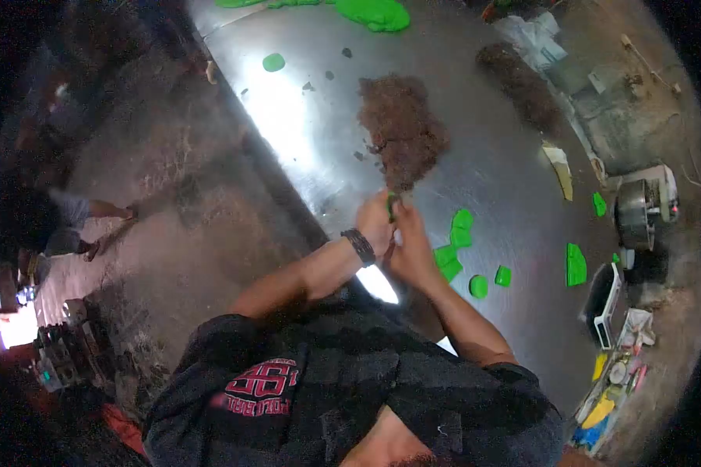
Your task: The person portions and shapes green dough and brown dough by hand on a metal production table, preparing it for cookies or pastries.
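Note:
My left hand (375, 221), with a dark bracelet at its wrist, is closed and pressed close against my right hand (410, 240). A small bit of green dough (392, 204) shows between the fingers of both hands; the rest of it is hidden. Just beyond my fingertips lies a crumbly brown mass (401, 128) on the metal table (514, 179). To the right of my right hand are a green dough piece (461, 228), another partly behind my forearm (447, 261), a round green piece (478, 286) and a small block (503, 275).
A larger green dough lump (374, 12) sits at the far edge. More brown mass (522, 86) lies far right. Along the right side stand a metal pot (635, 212) and a white-rimmed tray-like object (607, 307). A person's legs (93, 210) show at left.

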A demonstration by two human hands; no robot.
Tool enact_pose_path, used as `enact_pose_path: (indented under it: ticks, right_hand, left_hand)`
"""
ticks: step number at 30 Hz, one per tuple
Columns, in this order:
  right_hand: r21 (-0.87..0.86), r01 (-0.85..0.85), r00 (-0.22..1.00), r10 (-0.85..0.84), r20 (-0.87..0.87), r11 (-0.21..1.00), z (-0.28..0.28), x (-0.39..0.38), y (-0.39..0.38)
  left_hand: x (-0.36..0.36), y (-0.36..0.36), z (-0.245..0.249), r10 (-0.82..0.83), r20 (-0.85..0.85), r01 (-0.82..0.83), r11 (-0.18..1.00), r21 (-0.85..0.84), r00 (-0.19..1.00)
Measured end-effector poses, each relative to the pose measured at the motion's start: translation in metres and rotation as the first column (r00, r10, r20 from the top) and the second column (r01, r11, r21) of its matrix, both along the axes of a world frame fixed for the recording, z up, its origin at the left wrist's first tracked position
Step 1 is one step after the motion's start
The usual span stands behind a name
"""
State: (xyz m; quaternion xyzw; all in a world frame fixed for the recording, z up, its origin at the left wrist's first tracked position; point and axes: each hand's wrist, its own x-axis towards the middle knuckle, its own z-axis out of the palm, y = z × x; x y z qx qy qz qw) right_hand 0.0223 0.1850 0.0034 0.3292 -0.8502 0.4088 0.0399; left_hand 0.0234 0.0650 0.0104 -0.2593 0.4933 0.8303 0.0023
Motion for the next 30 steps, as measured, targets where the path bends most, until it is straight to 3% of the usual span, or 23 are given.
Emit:
enact_pose_path:
  ticks: [1, 2, 3, 5, 6, 7, 9, 10, 11, 12, 13, 15, 16, 17, 19, 20, 22, 24, 25, 27, 28, 29, 30]
  right_hand:
    - [0.058, 0.012, 1.0, -0.013, 0.026, 0.998, 0.012, 0.019, -0.01]
    - [0.101, -0.089, 0.989, 0.076, 0.125, 0.991, 0.007, 0.013, -0.006]
    - [-0.084, -0.023, 0.931, 0.051, 0.36, 0.996, 0.0, 0.005, 0.004]
    - [-0.382, 0.218, 0.66, 0.153, 0.736, 0.898, 0.004, -0.005, 0.009]
    - [-0.452, 0.364, 0.731, 0.051, 0.681, 0.814, 0.014, 0.005, -0.001]
    - [-0.38, 0.358, 0.677, 0.043, 0.734, 0.853, 0.017, 0.015, -0.014]
    - [-0.247, 0.329, 0.572, 0.016, 0.82, 0.912, 0.018, 0.031, -0.038]
    - [-0.336, 0.321, 0.598, 0.085, 0.797, 0.886, 0.001, 0.039, -0.052]
    - [-0.118, 0.264, 0.83, -0.164, 0.533, 0.957, 0.003, 0.048, -0.069]
    - [-0.104, 0.214, 0.96, -0.189, 0.205, 0.971, -0.003, 0.057, -0.09]
    - [-0.071, 0.178, 0.972, -0.187, -0.144, 0.981, -0.009, 0.066, -0.104]
    - [0.004, 0.1, 0.981, -0.098, -0.169, 0.995, -0.012, 0.07, -0.103]
    - [0.004, 0.11, 0.983, -0.108, -0.152, 0.994, -0.013, 0.064, -0.098]
    - [0.002, 0.121, 0.984, -0.12, -0.134, 0.993, -0.003, 0.059, -0.096]
    - [-0.126, 0.185, 0.983, -0.186, 0.006, 0.975, 0.025, 0.051, -0.078]
    - [-0.105, 0.079, 0.997, -0.079, 0.0, 0.991, 0.045, 0.053, -0.065]
    - [-0.03, -0.094, 0.995, 0.094, -0.013, 0.995, 0.058, 0.049, -0.035]
    - [0.07, -0.207, 0.978, 0.208, -0.007, 0.976, 0.04, 0.046, 0.004]
    - [0.068, -0.213, 0.974, 0.206, 0.096, 0.975, 0.019, 0.043, 0.022]
    - [0.104, -0.026, 0.904, -0.021, 0.428, 0.994, -0.012, 0.047, 0.046]
    - [0.101, 0.063, 0.893, -0.102, 0.438, 0.993, -0.022, 0.052, 0.053]
    - [0.096, 0.148, 0.876, -0.175, 0.449, 0.984, -0.031, 0.056, 0.054]
    - [0.092, 0.224, 0.852, -0.241, 0.464, 0.97, -0.038, 0.059, 0.052]
  left_hand:
    - [0.001, -0.001, 0.003, 0.045, 0.206, -0.142, 0.863, 0.484, 0.977]
    - [0.011, -0.007, -0.002, -0.017, 0.122, -0.044, 0.877, 0.478, 0.992]
    - [0.027, -0.019, -0.012, -0.081, 0.043, 0.052, 0.885, 0.463, 0.996]
    - [0.043, -0.038, -0.015, -0.184, -0.141, 0.227, 0.883, 0.412, 0.973]
    - [0.051, -0.047, -0.011, -0.212, -0.239, 0.293, 0.877, 0.381, 0.947]
    - [0.058, -0.056, -0.007, -0.236, -0.334, 0.351, 0.872, 0.342, 0.913]
    - [0.067, -0.07, -0.01, -0.216, -0.271, 0.248, 0.965, 0.089, 0.938]
    - [0.071, -0.078, -0.019, -0.184, -0.237, 0.182, 0.983, -0.03, 0.954]
    - [0.075, -0.086, -0.017, -0.149, -0.204, 0.119, 0.981, -0.153, 0.968]
    - [0.081, -0.087, -0.014, -0.063, -0.219, -0.048, 0.882, -0.468, 0.974]
    - [0.083, -0.089, -0.026, -0.047, -0.214, -0.078, 0.84, -0.537, 0.976]
    - [0.084, -0.088, -0.054, -0.031, -0.219, -0.125, 0.743, -0.658, 0.975]
    - [0.087, -0.091, -0.035, -0.119, -0.187, 0.024, 0.895, -0.446, 0.975]
    - [0.09, -0.095, -0.016, -0.193, -0.137, 0.163, 0.965, -0.208, 0.971]
    - [0.081, -0.089, -0.009, -0.308, -0.107, 0.308, 0.951, -0.009, 0.945]
    - [0.074, -0.079, -0.009, -0.296, -0.022, 0.296, 0.943, 0.149, 0.955]
    - [0.061, -0.071, -0.01, -0.519, -0.148, 0.52, 0.709, 0.477, 0.842]
    - [0.055, -0.06, -0.033, -0.652, -0.326, 0.644, 0.33, 0.69, 0.684]
    - [0.058, -0.047, -0.033, -0.701, -0.197, 0.643, 0.455, 0.617, 0.685]
    - [0.064, -0.022, -0.033, -0.723, 0.078, 0.641, 0.653, 0.403, 0.686]
    - [0.064, -0.021, -0.049, -0.805, 0.028, 0.795, 0.579, -0.183, 0.593]
    - [0.063, -0.02, -0.058, -0.805, 0.126, 0.609, 0.325, -0.723, 0.579]
    - [0.07, -0.022, -0.067, -0.769, 0.037, 0.453, 0.336, -0.826, 0.638]
